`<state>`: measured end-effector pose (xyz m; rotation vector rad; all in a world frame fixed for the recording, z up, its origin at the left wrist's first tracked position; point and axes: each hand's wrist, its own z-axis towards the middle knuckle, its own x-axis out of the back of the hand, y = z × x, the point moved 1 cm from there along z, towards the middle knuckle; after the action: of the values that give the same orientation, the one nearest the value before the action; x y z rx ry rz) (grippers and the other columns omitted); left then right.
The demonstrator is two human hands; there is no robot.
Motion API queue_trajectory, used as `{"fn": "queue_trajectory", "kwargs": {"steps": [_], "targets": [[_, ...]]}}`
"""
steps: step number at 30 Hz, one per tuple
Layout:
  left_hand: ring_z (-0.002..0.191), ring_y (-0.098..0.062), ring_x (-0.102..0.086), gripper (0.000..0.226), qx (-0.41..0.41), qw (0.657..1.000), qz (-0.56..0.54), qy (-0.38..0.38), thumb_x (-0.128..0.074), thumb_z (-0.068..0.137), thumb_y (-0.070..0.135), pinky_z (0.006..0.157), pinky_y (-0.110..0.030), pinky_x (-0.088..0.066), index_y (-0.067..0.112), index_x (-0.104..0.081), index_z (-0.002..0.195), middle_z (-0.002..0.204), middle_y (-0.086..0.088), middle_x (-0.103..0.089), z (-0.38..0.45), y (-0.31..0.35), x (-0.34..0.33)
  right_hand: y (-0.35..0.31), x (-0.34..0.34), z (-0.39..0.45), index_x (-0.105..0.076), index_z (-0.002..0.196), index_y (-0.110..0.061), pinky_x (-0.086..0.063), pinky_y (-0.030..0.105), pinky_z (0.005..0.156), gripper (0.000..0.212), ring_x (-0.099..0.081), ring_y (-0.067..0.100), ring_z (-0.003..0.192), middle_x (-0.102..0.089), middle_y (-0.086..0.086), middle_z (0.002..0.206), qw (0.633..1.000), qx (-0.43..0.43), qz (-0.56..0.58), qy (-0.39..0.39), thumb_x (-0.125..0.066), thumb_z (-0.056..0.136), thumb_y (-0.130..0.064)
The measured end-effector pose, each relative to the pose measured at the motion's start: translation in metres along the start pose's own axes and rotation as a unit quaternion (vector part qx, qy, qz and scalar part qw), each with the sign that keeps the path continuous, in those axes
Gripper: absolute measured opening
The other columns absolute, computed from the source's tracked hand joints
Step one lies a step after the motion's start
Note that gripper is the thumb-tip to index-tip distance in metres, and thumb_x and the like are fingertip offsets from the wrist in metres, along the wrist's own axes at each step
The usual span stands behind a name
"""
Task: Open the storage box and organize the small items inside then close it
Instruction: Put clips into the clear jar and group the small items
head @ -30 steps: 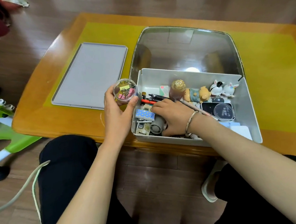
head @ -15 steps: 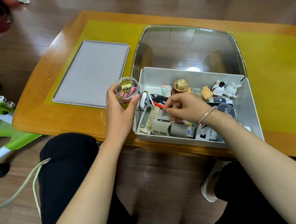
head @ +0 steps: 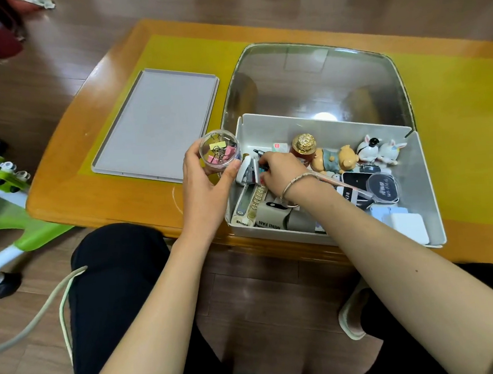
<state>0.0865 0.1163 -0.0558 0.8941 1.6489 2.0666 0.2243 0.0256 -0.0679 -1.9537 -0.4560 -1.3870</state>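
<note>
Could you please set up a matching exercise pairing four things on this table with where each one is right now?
Things:
1. Clear jar of binder clips
2. Grey lid
3. Bear figurine
4. Mini fan

Places:
A. Flat on the table, left of the storage box
B. Inside the box, against its near wall
C. Held in the grip of the left hand, outside the box
D. Inside the box, lying near its far wall, beside the gold-capped bottle

Pairs: 1-C, 2-A, 3-D, 4-B
</note>
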Motion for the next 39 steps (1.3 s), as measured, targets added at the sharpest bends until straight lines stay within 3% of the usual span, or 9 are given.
{"fn": "queue_trajectory", "kwargs": {"steps": [6, 12, 17, 21, 24, 27, 30, 34, 39], "targets": [[0.118, -0.012, -0.053, 0.069, -0.043, 0.999, 0.009, 0.000, -0.076, 0.079, 0.011, 0.081, -0.013, -0.051, 0.022, -0.039, 0.136, 0.135, -0.001, -0.044, -0.001, 0.003, -0.001, 0.008, 0.001, -0.006, -0.055, 0.115, -0.017, -0.052, 0.038, 0.083, 0.030, -0.060, 0.032, 0.098, -0.064, 0.014, 0.109, 1.000, 0.006, -0.027, -0.003, -0.053, 0.087, -0.005], [0.116, -0.010, -0.053, 0.070, -0.050, 0.999, 0.017, 0.011, -0.077, 0.078, 0.007, 0.077, -0.010, -0.050, 0.022, -0.040, 0.136, 0.136, -0.001, -0.044, -0.002, 0.005, -0.002, 0.009, 0.004, -0.005, -0.054, 0.121, -0.023, -0.052, 0.037, 0.086, 0.037, -0.061, 0.030, 0.103, -0.065, 0.011, 0.114, 1.000, -0.004, 0.006, 0.018, -0.063, 0.086, -0.020], [0.116, -0.010, -0.053, 0.071, -0.049, 0.999, 0.013, 0.003, -0.077, 0.078, 0.007, 0.079, -0.011, -0.050, 0.023, -0.040, 0.136, 0.136, -0.001, -0.045, -0.003, 0.006, -0.002, 0.009, 0.006, -0.002, -0.061, 0.091, -0.020, -0.053, 0.034, 0.076, 0.008, -0.061, 0.024, 0.089, -0.066, 0.005, 0.094, 1.000, 0.010, 0.016, 0.010, -0.064, 0.086, -0.025], [0.115, -0.005, -0.053, 0.070, -0.036, 0.999, 0.010, -0.002, -0.077, 0.079, 0.014, 0.081, -0.010, -0.050, 0.019, -0.038, 0.138, 0.135, -0.001, -0.046, -0.004, 0.005, -0.002, 0.007, 0.006, -0.006, -0.064, 0.082, -0.017, -0.054, 0.035, 0.078, 0.005, -0.062, 0.020, 0.082, -0.068, 0.003, 0.084, 0.998, 0.025, 0.052, 0.016, -0.061, 0.086, -0.016], [0.117, -0.012, -0.052, 0.067, -0.032, 0.999, 0.012, 0.006, -0.074, 0.082, 0.021, 0.085, -0.014, -0.051, 0.017, -0.036, 0.138, 0.133, -0.002, -0.047, -0.004, 0.003, 0.000, 0.011, 0.017, -0.017, -0.065, 0.077, -0.016, -0.051, 0.026, 0.073, 0.010, -0.058, 0.011, 0.070, -0.064, 0.000, 0.073, 0.988, 0.025, 0.140, 0.057, -0.060, 0.085, -0.011], [0.121, -0.016, -0.050, 0.066, -0.029, 0.999, 0.027, 0.011, -0.073, 0.083, 0.026, 0.093, -0.028, -0.052, 0.018, -0.036, 0.137, 0.133, -0.002, -0.048, -0.002, 0.004, 0.001, 0.029, 0.037, -0.036, -0.061, 0.074, -0.017, -0.037, 0.007, 0.057, 0.012, -0.049, -0.002, 0.059, -0.058, -0.005, 0.067, 0.963, 0.019, 0.217, 0.158, -0.061, 0.084, -0.010], [0.123, -0.017, -0.047, 0.068, -0.034, 0.998, 0.043, 0.013, -0.074, 0.082, 0.025, 0.096, -0.039, -0.050, 0.019, -0.036, 0.138, 0.133, -0.001, -0.047, 0.000, 0.008, -0.003, 0.062, 0.051, -0.054, -0.058, 0.077, -0.016, -0.035, 0.008, 0.052, 0.011, -0.050, 0.000, 0.058, -0.055, -0.010, 0.067, 0.939, -0.034, 0.261, 0.222, -0.059, 0.086, -0.010], [0.122, -0.013, -0.048, 0.068, -0.050, 0.998, 0.047, 0.004, -0.074, 0.082, 0.025, 0.095, -0.031, -0.051, 0.019, -0.036, 0.138, 0.134, 0.001, -0.048, -0.001, 0.016, -0.012, 0.099, 0.052, -0.068, -0.055, 0.079, -0.016, -0.039, 0.017, 0.068, 0.011, -0.052, 0.011, 0.074, -0.058, -0.004, 0.078, 0.936, -0.080, 0.269, 0.213, -0.058, 0.088, -0.011], [0.118, 0.003, -0.047, 0.068, -0.061, 0.998, 0.020, -0.029, -0.072, 0.084, 0.017, 0.086, -0.011, -0.048, 0.015, -0.035, 0.140, 0.135, 0.000, -0.045, -0.004, 0.026, -0.025, 0.119, 0.050, -0.080, -0.049, 0.072, -0.025, -0.046, 0.027, 0.075, 0.024, -0.059, 0.021, 0.084, -0.062, 0.000, 0.082, 0.932, -0.110, 0.285, 0.194, -0.055, 0.089, -0.011]]}}
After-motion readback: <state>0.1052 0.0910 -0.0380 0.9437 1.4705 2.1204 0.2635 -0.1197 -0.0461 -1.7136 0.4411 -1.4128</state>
